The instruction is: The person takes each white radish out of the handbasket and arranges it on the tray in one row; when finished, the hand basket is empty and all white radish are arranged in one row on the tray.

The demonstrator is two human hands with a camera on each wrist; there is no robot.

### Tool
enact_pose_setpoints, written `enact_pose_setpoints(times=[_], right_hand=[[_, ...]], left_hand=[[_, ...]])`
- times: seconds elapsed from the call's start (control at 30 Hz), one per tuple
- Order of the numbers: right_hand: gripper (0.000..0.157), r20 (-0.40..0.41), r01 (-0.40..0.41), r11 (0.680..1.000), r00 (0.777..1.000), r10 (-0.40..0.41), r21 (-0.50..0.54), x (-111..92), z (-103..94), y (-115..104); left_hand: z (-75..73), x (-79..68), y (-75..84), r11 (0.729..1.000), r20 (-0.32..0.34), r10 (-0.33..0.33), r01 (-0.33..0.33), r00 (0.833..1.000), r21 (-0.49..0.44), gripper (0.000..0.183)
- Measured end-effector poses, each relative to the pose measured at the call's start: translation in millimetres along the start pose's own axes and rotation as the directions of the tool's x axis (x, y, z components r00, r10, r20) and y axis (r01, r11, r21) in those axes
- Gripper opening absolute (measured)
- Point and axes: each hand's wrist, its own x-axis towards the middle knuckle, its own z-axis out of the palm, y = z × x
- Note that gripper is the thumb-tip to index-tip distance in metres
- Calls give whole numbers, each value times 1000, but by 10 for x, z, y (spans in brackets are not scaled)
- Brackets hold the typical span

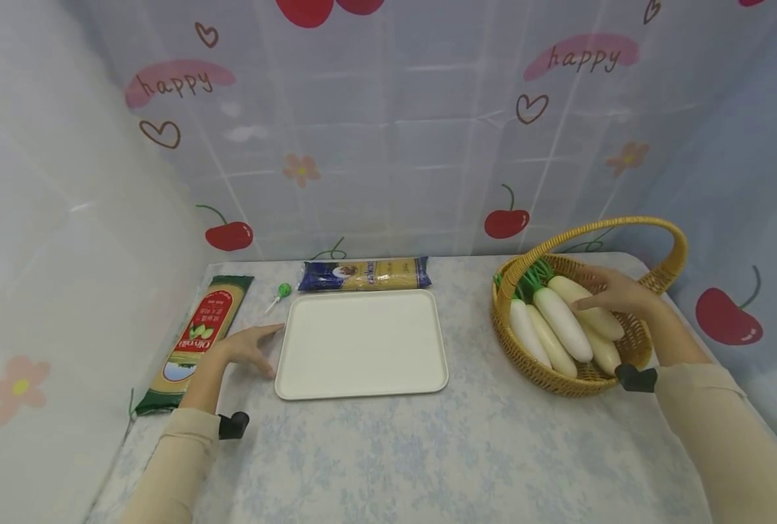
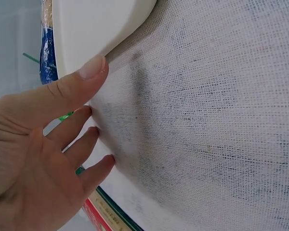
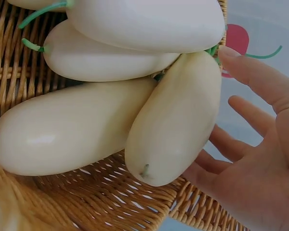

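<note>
A wicker basket (image 1: 562, 382) with a tall arched handle stands at the right, holding several white radishes (image 1: 562, 325) with green tops. My right hand (image 1: 614, 295) reaches over its right side, fingers apart, beside a cream-coloured radish (image 3: 176, 120). The right wrist view has the thumb near one end of that radish and the other fingers along its far side; whether they touch it is unclear. My left hand (image 1: 247, 348) hovers low over the cloth, holding nothing, its fingers spread next to the left edge of a white tray (image 1: 362, 346). In the left wrist view the thumb overlaps the tray's corner (image 2: 120, 29).
Behind the tray lies a blue and yellow pasta packet (image 1: 365, 275). A green lollipop (image 1: 284, 290) is near its left end. Further left, a green and red pasta packet (image 1: 195, 338) lies slanted along the table's side. Printed curtains (image 1: 388, 160) hang around the table.
</note>
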Motion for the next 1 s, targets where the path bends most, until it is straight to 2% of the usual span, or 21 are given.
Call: enact_pose_setpoints(times=[0.13,0.27,0.47,0.7,1.0], right_hand=[[82,30,9,1000,999,-9,28,8,9,24],[82,47,-24,999,999,22,45,13,26,39],[82,53,-41,999,998,40,20,20,30,35],[79,59,-32,999,998,32,3,10,24,13],[79,70,-47,999,996,48,-11,13,22,39]], left_hand=[[10,14,18,999,12,-41,41,999,-1,104],[23,17,41,997,18,-66,65,998,29,104],[43,52,30,994,9,-103,103,995,39,105],[47,65,37,994,-17,-97,98,995,43,105],[67,87,77,991,-30,-126,127,992,43,111]])
